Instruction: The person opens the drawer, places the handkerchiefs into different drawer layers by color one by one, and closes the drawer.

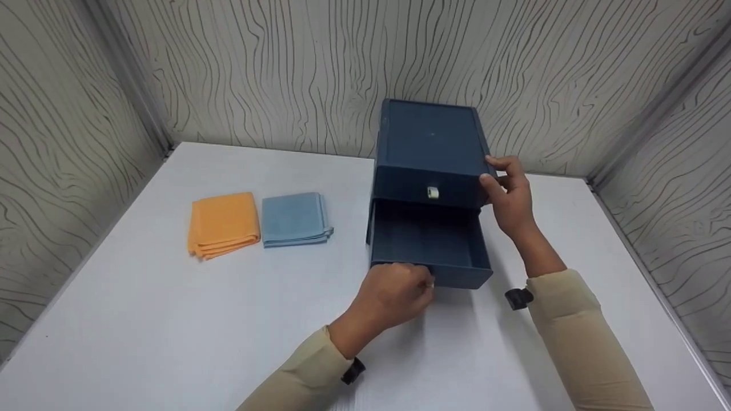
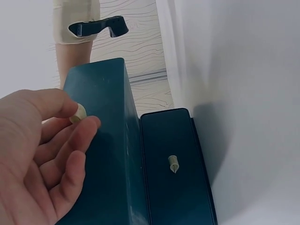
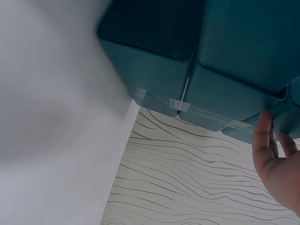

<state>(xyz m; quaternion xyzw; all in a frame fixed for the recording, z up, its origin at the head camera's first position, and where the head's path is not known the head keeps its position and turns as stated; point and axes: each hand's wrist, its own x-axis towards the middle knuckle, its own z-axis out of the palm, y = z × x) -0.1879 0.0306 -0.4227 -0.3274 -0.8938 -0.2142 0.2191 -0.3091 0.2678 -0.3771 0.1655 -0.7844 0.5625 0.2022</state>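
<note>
White desk [image 1: 200, 331], grained walls [image 1: 308, 74] behind; orange cloth [image 1: 225, 221] and blue cloth [image 1: 292, 218] lie toward nine o'clock of the navy cabinet [image 1: 428, 140], itself at one. Its lower drawer [image 1: 465, 277] extends along twelve-six, facing six; left hand [image 1: 397, 294] pinches the pull [image 2: 79, 112], right hand [image 1: 510, 197] grips the cabinet at four.

The white surface [image 1: 143, 314] stood before a pale back wall [image 1: 257, 74] marked with dark, wavy wood-grain lines. Similarly patterned left [image 1: 40, 131] and right side walls [image 1: 699, 131] met it at grey corner strips [image 1: 123, 74]. Lighting cast soft shadows.
</note>
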